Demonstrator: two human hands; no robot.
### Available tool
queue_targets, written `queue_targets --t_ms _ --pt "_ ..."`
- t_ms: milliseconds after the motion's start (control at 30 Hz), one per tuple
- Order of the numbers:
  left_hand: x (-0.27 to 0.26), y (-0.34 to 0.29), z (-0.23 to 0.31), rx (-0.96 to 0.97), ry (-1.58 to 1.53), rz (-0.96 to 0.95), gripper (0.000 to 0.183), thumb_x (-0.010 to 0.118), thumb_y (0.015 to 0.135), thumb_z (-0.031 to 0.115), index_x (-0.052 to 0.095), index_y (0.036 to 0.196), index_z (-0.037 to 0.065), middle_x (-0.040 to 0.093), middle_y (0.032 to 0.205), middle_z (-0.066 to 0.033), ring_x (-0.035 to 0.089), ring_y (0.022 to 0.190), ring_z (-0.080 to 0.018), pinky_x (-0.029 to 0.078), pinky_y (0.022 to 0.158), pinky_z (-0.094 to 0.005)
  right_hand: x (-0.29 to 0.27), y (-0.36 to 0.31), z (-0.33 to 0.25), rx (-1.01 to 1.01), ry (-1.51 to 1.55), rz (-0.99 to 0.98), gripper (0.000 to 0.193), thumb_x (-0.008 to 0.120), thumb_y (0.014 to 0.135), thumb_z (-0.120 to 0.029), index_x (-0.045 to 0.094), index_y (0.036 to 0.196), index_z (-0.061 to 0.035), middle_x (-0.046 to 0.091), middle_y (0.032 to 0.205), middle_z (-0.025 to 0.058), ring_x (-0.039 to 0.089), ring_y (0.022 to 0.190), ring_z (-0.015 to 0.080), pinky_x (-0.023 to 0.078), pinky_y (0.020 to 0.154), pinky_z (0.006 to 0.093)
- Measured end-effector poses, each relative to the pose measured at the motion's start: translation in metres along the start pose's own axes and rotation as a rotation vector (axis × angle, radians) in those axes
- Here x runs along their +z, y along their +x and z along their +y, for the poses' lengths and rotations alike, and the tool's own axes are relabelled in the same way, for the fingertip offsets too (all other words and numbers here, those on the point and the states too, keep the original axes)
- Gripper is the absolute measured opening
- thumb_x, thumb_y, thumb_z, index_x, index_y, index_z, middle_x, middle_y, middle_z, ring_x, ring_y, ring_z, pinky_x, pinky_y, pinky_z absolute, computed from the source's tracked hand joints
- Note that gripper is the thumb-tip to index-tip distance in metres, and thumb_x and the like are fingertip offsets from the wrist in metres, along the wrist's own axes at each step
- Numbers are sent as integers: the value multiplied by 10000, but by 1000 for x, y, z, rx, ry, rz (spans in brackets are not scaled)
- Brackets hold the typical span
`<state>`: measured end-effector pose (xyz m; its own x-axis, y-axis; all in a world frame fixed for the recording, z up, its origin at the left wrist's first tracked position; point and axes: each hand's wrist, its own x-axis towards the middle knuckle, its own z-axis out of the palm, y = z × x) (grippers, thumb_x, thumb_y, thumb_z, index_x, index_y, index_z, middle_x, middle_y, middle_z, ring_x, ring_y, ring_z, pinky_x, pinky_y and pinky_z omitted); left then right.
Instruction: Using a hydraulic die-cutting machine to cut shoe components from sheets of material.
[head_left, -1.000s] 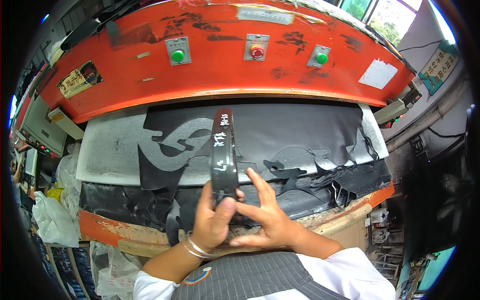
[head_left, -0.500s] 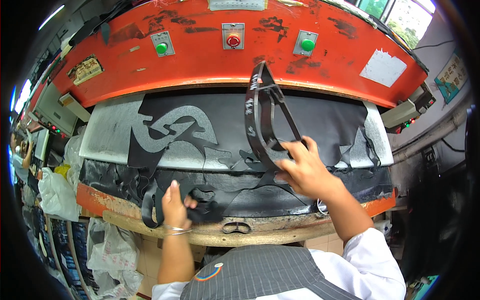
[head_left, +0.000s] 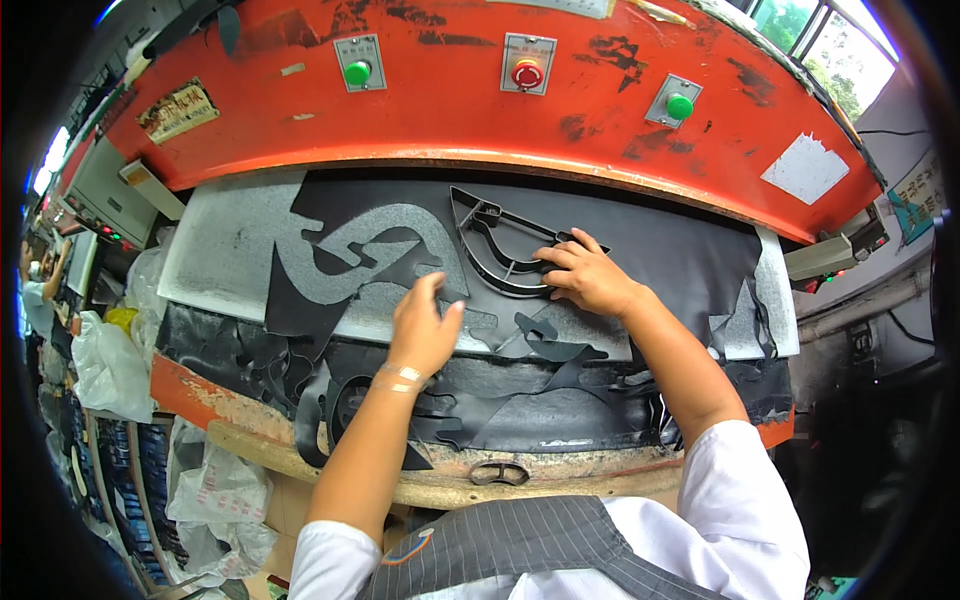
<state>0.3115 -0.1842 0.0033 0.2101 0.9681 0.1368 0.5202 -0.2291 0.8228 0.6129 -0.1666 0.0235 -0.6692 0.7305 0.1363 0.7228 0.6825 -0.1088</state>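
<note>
A black, curved cutting die (head_left: 490, 210) with thin upright walls lies on a black leather-like sheet (head_left: 670, 250). My right hand (head_left: 594, 280) grips the right end of the die, fingers over its rim. Left of it, my left hand (head_left: 426, 330) hovers over the sheet's cut edge, fingers apart and holding nothing. A large curved gap in the sheet bares the pale grey cutting board (head_left: 230, 235). Between the hands and the near edge lie loose black offcuts (head_left: 555, 340).
An orange press beam (head_left: 430, 120) spans the far side, with two green buttons and a red one (head_left: 527, 74). More black scraps (head_left: 240, 345) cover the near ledge, above a wooden rail (head_left: 400, 485). Plastic bags (head_left: 112, 365) hang at left; another person works far left.
The die has come down from upright in my right hand to lying on the sheet. My left hand has moved up and forward from the scraps on the near ledge.
</note>
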Motion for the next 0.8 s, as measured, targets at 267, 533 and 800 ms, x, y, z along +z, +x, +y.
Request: queue_targets --t_ms 267,533,800 --pt "48 39 -39 235 224 33 309 588 825 107 471 1105 48 508 1383 -215 382 1373 -354 216 1150 -520 58 -15 -59 945 171 347 594 845 679 -338 587 1178 -145 206 1501 363 181 1425 486 176 1120 616" --pt "45 44 -43 238 173 9 268 561 808 74 465 1057 51 532 1364 -209 388 1371 -352 221 1157 -491 75 -10 -49 900 115 574 492 882 598 -341 654 975 -123 336 1421 407 432 1268 504 401 1027 479" --pt "44 47 -47 245 105 51 249 555 794 57 477 1030 47 597 1287 -195 450 1325 -348 262 1138 -495 76 -12 -52 828 24 597 480 881 582 -341 655 935 -107 398 1373 408 498 1203 476 448 968 464"
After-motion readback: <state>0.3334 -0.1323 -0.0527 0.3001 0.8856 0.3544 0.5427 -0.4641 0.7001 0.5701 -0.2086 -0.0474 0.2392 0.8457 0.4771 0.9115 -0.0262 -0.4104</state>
